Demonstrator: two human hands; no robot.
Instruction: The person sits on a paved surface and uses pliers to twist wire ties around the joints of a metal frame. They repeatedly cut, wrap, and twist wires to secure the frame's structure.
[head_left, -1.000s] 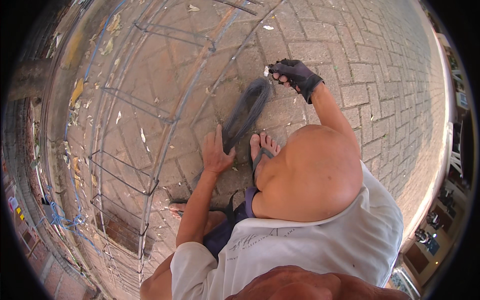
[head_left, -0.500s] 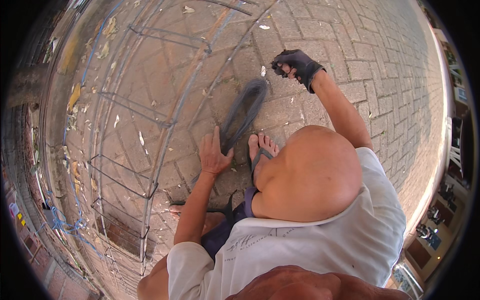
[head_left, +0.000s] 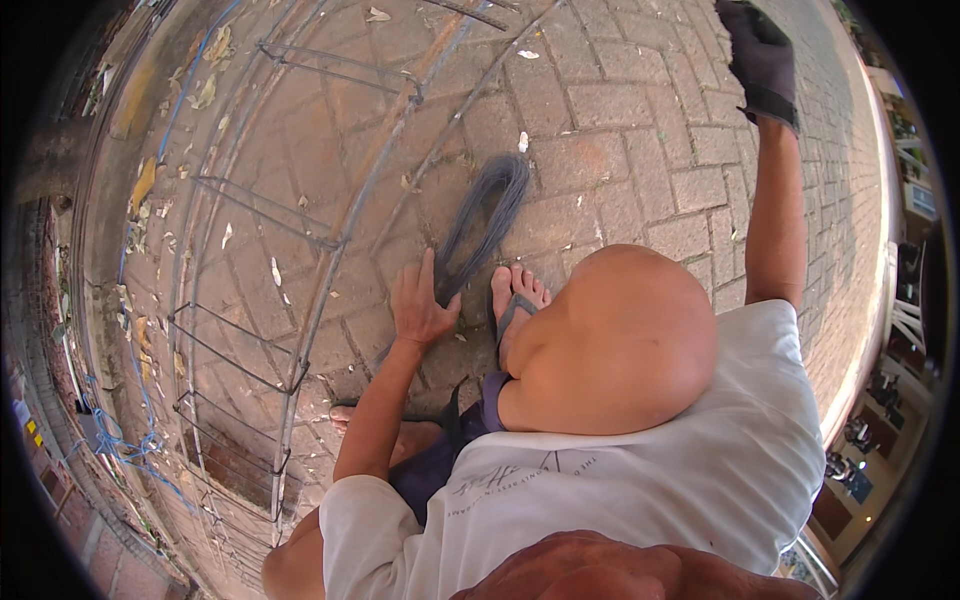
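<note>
A looped bundle of thin dark-grey wire [head_left: 512, 180] lies on the paving in front of me, its rounded end pointing away. My bare left hand [head_left: 422, 308] is at the bundle's near end, with the wire between the thumb and the straight index finger. My right hand [head_left: 764, 62], in a dark fingerless-looking glove, is raised far out at the upper right on a stretched arm. Its fingers look curled; anything inside them is hidden. My sandalled foot [head_left: 520, 295] stands just right of the wire.
A long cage of steel reinforcing bars [head_left: 335, 245] with tied cross-ties runs along my left side. Beyond it lie dry leaves [head_left: 145, 187] and tangled blue cord [head_left: 125, 440]. Brick paving [head_left: 630, 110] stretches ahead and to the right.
My right hand has swung away from the wire, up and to the right, and the arm has straightened. The left hand stays at the bundle's near end.
</note>
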